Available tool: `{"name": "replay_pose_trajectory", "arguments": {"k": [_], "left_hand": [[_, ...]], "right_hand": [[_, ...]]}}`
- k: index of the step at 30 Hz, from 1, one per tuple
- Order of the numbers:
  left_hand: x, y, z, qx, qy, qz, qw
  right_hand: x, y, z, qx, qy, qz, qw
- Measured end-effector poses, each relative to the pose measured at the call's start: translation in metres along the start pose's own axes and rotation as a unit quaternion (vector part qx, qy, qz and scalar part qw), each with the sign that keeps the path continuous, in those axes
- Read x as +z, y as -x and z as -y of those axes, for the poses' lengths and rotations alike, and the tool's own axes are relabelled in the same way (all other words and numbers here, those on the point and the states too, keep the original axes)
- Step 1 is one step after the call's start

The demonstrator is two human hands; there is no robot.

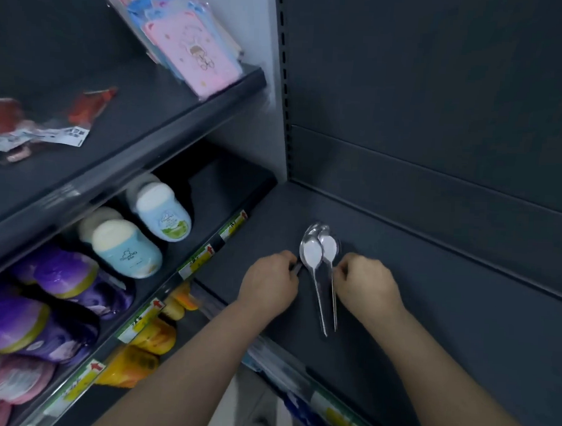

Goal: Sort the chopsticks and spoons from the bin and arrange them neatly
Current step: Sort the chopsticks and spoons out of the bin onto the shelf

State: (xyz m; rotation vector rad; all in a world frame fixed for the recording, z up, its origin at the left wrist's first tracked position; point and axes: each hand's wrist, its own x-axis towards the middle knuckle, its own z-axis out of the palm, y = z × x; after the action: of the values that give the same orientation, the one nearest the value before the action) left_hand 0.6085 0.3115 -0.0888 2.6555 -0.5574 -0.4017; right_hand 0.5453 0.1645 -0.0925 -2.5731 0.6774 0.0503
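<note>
On the dark shelf (430, 300), the left hand (268, 281) and right hand (368, 284) each pinch, apparently, the handles of the metal spoons (316, 256).

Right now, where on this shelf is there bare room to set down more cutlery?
Bare shelf right of the right hand, and behind the spoons up to the back panel. Crowded between the hands; only a narrow strip left of the left hand.

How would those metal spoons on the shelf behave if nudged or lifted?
The spoons look like thin shiny metal, so probably stiff and fairly light. Their polished handles may be slippery to pinch. Bunched on the smooth shelf, they would likely slide and fan apart when pushed, not roll.
</note>
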Motion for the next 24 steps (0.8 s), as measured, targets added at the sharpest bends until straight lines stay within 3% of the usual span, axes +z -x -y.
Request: {"name": "replay_pose_trajectory", "arguments": {"k": [8,11,16,20,24], "left_hand": [[-0.006,-0.024,0.011,0.097,-0.040,0.024,0.994],[-0.015,-0.027,0.010,0.131,-0.039,-0.006,0.991],[-0.017,-0.019,-0.019,0.292,-0.091,-0.031,0.951],[0.001,0.000,-0.059,0.367,-0.122,0.020,0.922],[0.029,0.033,-0.104,0.416,-0.092,0.116,0.897]], "right_hand": [[0.009,0.011,0.013,0.077,-0.023,-0.052,0.995],[0.002,0.023,0.010,0.102,0.036,-0.093,0.990],[-0.007,0.060,-0.011,0.125,0.184,-0.116,0.968],[-0.018,0.105,-0.037,0.163,0.205,-0.106,0.959],[-0.035,0.161,-0.075,0.224,0.171,-0.145,0.949]]}}
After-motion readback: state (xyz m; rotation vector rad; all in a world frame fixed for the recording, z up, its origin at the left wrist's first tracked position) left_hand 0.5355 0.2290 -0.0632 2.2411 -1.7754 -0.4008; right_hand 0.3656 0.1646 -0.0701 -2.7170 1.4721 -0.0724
